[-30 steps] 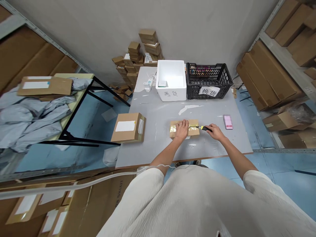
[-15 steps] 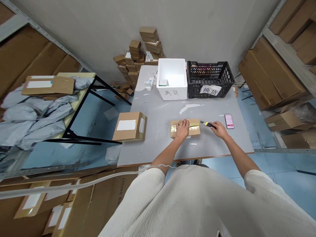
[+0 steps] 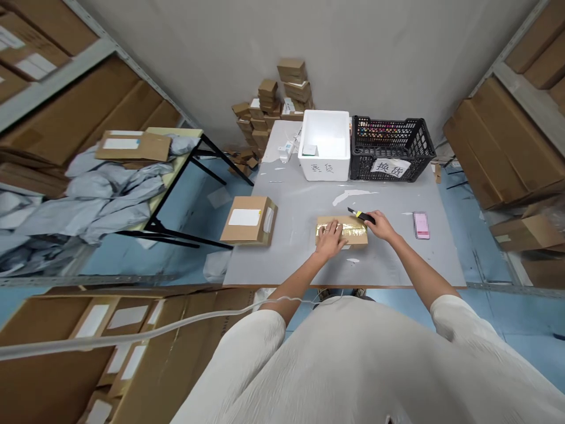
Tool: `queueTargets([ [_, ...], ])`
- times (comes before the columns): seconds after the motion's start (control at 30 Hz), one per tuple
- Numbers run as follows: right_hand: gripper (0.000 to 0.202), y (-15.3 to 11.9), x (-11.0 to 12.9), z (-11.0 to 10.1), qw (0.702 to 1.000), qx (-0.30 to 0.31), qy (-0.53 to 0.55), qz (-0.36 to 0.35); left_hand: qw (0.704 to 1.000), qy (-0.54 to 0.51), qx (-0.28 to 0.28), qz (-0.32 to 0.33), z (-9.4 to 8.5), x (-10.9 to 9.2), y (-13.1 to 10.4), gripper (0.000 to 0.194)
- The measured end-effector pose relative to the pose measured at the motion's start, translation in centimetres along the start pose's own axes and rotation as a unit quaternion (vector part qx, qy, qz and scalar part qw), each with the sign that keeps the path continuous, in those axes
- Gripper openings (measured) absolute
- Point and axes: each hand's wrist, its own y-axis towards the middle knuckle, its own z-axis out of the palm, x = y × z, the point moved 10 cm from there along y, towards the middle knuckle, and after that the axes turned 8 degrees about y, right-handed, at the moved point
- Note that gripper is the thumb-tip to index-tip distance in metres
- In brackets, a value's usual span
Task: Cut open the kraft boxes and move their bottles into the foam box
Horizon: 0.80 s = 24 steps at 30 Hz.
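Observation:
A small cardboard box (image 3: pixel 359 238) with shiny tape across its top lies near the front of the grey table (image 3: pixel 291 259). My left hand (image 3: pixel 330 240) rests on the box's left part, fingers spread over the tape. A black and yellow utility knife (image 3: pixel 362 217) is gripped in my right hand (image 3: pixel 381 226); its blade points to the upper left, over the far edge of the box.
A larger labelled box (image 3: pixel 245 229) stands at the table's left. Behind are a white foam box (image 3: pixel 325 169) and a black crate (image 3: pixel 408 171). A phone (image 3: pixel 421 225) lies at right. A white cable (image 3: pixel 176 324) crosses at lower left.
My right hand has brought the knife leftward, from beside the box to its far right edge. The fingers of my left hand are more spread on the box. The view has shifted.

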Motion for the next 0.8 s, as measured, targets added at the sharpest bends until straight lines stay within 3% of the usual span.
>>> queueTargets([
  [0.13, 0.046, 2.6, 3.3, 3.5, 0.997, 0.059, -0.033, -0.034, 1.000, 0.009, 0.003, 0.005, -0.8, 1.0, -2.2, 0.064],
  [0.27, 0.043, 3.2, 5.5, 5.8, 0.994, 0.096, -0.051, -0.028, 1.000, 0.019, 0.002, 0.022, -0.5, 1.4, -2.6, 0.053],
  [0.43, 0.044, 2.1, 5.3, 4.3, 0.995, 0.076, -0.059, 0.005, 1.000, 0.026, 0.006, -0.009, 0.9, 3.0, -1.9, 0.043],
  [0.63, 0.045, -0.5, 3.5, 2.5, 0.997, 0.042, -0.035, 0.058, 0.995, -0.037, 0.044, -0.077, 1.6, 5.6, -0.9, 0.041],
  [0.8, 0.046, -2.1, 2.7, 3.0, 0.993, 0.030, -0.041, 0.103, 0.996, -0.068, 0.026, -0.052, 0.9, 6.1, -0.2, 0.032],
])
